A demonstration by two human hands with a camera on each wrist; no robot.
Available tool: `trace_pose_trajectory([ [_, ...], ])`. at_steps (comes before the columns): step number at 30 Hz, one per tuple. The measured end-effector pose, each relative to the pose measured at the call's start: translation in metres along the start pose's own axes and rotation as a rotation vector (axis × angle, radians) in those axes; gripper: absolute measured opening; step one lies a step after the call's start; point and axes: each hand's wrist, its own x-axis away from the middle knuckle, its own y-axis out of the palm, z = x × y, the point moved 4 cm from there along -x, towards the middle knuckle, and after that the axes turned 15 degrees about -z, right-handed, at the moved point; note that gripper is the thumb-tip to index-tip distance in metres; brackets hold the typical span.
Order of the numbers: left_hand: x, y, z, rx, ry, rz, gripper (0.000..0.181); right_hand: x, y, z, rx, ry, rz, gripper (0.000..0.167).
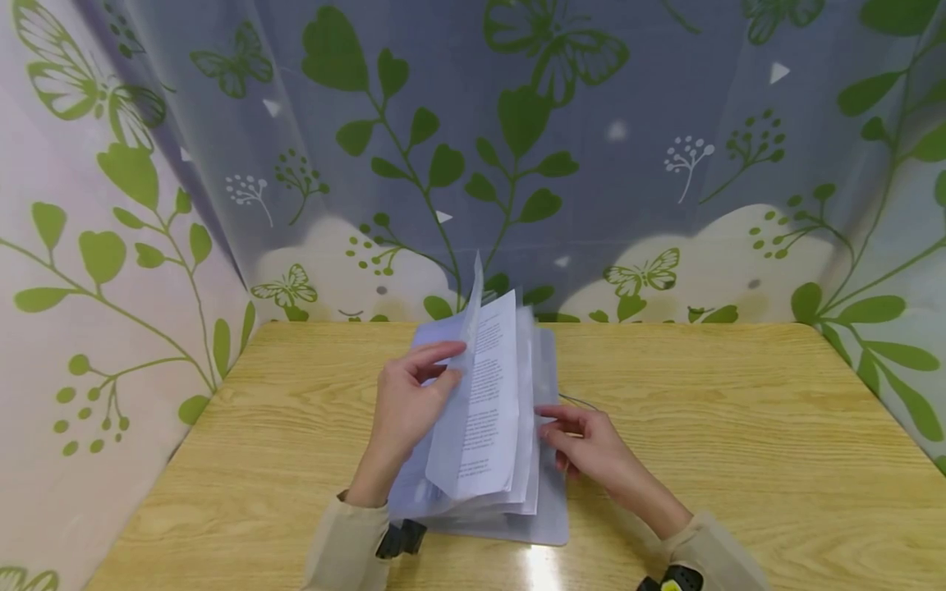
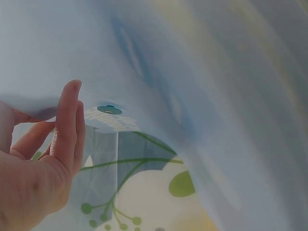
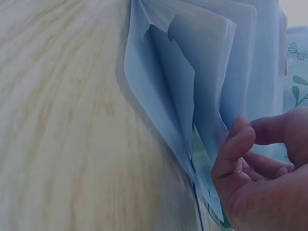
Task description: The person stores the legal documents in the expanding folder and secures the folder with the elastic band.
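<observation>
A clear-pocket document folder [image 1: 553, 492] lies spread on the table. One leaf [image 1: 473, 287] stands raised near its middle, and a printed page [image 1: 491, 394] faces up to the right of it. My left hand [image 1: 414, 398] touches the raised leaf from the left, fingers fairly straight. In the left wrist view the index finger [image 2: 70, 110] is extended and a blurred bluish sheet [image 2: 159, 62] fills most of the picture. At the right edge of the pages [image 3: 226, 53], my right hand [image 3: 260, 163] pinches with thumb and index finger; the contact is partly hidden.
The folder rests on a light wood-grain table [image 1: 739, 427]. Behind it hangs a curtain [image 1: 591, 164] printed with leaves and butterflies. A thin dark cord [image 1: 580, 400] sticks out from the folder's right side. Black bands [image 1: 399, 539] are at both wrists.
</observation>
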Motion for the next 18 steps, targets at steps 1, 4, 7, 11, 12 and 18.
trace_pose_trajectory([
  [1,0.0,0.0,0.0,0.001,0.001,-0.002,0.03,0.0,0.0,0.0,0.002,-0.003,-0.005,0.043],
  [4,0.0,0.001,0.0,0.006,0.007,-0.009,0.03,0.001,-0.001,0.001,0.003,-0.008,-0.014,0.043],
  [7,-0.001,0.001,0.0,0.004,0.011,-0.013,0.03,0.003,-0.002,0.001,0.006,-0.018,-0.017,0.043],
  [11,0.0,0.001,0.0,-0.002,0.01,-0.01,0.029,0.006,-0.005,0.002,-0.002,-0.018,-0.007,0.042],
  [12,0.0,0.002,0.0,-0.003,0.01,-0.01,0.029,0.006,-0.006,0.002,0.0,-0.024,-0.01,0.043],
  [18,0.0,0.003,-0.002,-0.004,0.015,-0.012,0.03,0.013,-0.015,0.002,0.003,-0.035,-0.015,0.045],
])
